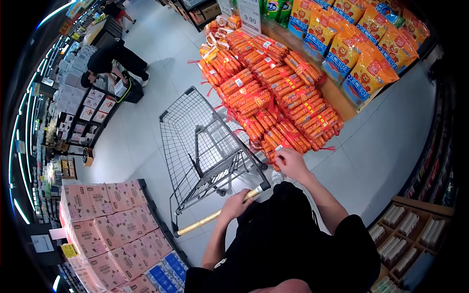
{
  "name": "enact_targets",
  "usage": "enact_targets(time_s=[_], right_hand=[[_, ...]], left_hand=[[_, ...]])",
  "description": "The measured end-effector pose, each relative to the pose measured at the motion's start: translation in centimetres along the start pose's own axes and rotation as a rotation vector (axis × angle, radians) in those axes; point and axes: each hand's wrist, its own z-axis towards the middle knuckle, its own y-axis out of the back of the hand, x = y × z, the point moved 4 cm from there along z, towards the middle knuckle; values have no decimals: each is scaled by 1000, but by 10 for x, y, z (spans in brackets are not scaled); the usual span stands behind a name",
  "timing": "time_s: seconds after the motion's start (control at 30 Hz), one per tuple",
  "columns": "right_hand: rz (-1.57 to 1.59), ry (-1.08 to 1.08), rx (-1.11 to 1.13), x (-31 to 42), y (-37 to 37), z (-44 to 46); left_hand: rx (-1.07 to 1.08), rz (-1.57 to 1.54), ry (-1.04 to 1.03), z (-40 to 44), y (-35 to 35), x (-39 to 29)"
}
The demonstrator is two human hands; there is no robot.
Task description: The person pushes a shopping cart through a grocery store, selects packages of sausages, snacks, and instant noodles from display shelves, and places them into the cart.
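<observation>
L hand [235, 205] is wrapped round the cart handle [205, 220], a smooth gold tube w/ dark end caps. R hand [291, 164] has its fingers bunched against the lowest pack at the near end of the sausage pile [246, 95]; can't tell if it's pinching it. The packs: glossy orange-red plastic, ribbed by the long round sausages inside, tied w/ red ribbon, some w/ white labels.

Cart [181, 136] = grey wire mesh, open grid, tapering to the far end. It stands btwn the pile & the pink boxes [117, 224], blocking much of the aisle. Boxes are flat-sided card, stacked; blue packs [163, 279] at their near corner. Behind the pile: shiny, puffy orange-and-blue snack bags [367, 78] & a flat price sign [249, 17], "9.90". Lower R: brown divided case [422, 207] w/ rows of thin pale items. Floor [127, 141]: smooth grey tile.

Count: 1 cart, 2 hands, 2 other ppl; 1 in dark clothes [115, 58] bends by a green-rimmed bin [132, 92], 1 farther off [116, 12]. Sausage packs: dozens, too overlapped for an exact no.
</observation>
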Motion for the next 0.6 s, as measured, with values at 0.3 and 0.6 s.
enact_targets(time_s=[0.3,0.6], right_hand=[[-817,-25,-319,-64,132,6],[-855,150,8,-88,148,35]], left_hand=[[-28,-44,64,14,-4,-17],[-11,-114,96,18,-4,-18]])
